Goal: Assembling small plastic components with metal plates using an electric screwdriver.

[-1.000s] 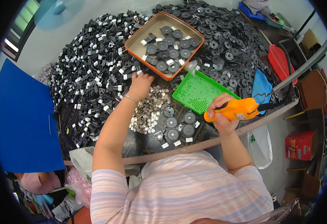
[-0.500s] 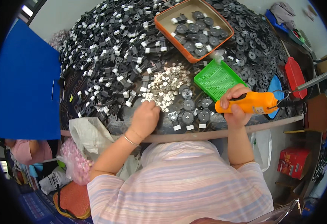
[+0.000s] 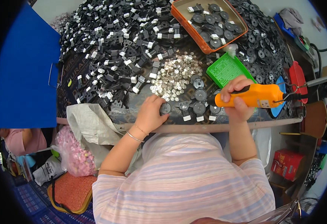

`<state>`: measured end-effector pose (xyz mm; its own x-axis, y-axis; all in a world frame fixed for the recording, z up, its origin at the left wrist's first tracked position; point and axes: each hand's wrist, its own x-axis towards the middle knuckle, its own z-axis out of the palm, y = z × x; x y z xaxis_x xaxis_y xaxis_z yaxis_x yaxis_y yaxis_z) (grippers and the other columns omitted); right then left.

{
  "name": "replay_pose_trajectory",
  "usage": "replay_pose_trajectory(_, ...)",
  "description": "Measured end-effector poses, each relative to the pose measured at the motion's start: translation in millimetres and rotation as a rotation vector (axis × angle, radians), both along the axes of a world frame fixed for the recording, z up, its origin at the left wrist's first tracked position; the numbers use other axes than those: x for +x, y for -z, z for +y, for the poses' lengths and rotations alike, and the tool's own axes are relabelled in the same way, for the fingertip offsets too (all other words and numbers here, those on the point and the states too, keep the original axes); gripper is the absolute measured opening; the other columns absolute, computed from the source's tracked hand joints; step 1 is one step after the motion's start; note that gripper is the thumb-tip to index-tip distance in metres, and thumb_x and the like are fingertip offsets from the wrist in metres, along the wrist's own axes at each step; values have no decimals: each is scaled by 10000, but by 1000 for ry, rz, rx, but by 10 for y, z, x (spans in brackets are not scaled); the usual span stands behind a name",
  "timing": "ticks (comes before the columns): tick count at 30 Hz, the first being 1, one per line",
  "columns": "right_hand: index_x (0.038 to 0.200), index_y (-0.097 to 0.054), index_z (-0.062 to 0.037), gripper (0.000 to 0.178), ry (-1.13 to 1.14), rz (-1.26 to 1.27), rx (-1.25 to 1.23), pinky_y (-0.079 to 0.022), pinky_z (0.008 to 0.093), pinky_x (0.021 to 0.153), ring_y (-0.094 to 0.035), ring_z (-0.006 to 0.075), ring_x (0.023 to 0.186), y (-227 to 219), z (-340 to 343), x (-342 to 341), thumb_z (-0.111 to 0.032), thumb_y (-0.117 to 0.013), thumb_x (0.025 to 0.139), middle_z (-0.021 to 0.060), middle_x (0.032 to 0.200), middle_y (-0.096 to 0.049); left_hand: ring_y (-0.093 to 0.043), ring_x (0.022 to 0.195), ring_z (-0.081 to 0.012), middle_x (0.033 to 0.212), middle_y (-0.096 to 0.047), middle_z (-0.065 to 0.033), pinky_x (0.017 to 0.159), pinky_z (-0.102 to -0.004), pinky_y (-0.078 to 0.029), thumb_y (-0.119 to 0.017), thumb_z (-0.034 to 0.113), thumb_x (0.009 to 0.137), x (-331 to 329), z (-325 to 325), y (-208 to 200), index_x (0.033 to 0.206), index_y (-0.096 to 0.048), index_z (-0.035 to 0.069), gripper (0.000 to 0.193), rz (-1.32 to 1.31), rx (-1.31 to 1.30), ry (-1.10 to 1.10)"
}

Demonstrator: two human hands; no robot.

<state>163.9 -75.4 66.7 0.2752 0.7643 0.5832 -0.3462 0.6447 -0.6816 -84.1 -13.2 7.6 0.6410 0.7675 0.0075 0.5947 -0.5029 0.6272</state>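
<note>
My right hand (image 3: 239,98) is wrapped round an orange electric screwdriver (image 3: 262,95), its dark tip pointing left over the assembled parts. Low at the table's front, my left hand (image 3: 151,114) curls its fingers and thumb about a round black disc (image 3: 165,108). Just beyond that disc spreads a heap of small shiny metal pieces (image 3: 176,76). Right of the left hand, several black parts with discs and white ends (image 3: 199,109) stand in a row at the front edge. Part of the rightmost one is hidden by the screwdriver tip.
A large heap of black parts with white ends (image 3: 122,41) covers the far left. Black discs (image 3: 260,44) are piled far right. An orange-rimmed tray (image 3: 193,35) holds several parts; a green perforated basket (image 3: 228,69) lies nearer. A whitish sack (image 3: 90,121) hangs at the front left.
My left hand has moved slightly right, its fingers opening round a black disc that was not visible before. The right hand still grips the screwdriver. The whole view has shifted a little.
</note>
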Motion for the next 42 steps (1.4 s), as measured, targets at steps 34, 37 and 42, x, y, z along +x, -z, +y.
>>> replay_pose_trajectory(34, 959, -502, 11, 269, -78, -121, -75, -496, 273, 600, -562, 169, 647, 22, 191, -279, -90, -685, 789, 129, 899, -514, -502, 924, -319, 927, -524, -128, 814, -396, -420, -738, 83, 594, 521, -130, -76, 966, -600, 26, 401, -162, 7, 47)
replay_pose_trajectory(37, 958, -501, 13, 260, -87, -143, -67, -495, 270, 601, -563, 170, 650, 27, 195, -260, -80, -676, 790, 130, 902, -513, -502, 934, -320, 937, -526, -128, 823, -395, -421, -753, 96, 589, 507, -121, -69, 982, -601, 24, 429, -164, -4, 48)
replay_pose_trajectory(42, 960, -501, 15, 255, -87, -159, -85, -492, 278, 601, -562, 171, 655, 57, 202, -277, -75, -670, 791, 131, 904, -512, -504, 941, -319, 962, -532, -124, 838, -392, -417, -787, 134, 594, 481, -144, -31, 1000, -607, 29, 457, -271, -14, -10)
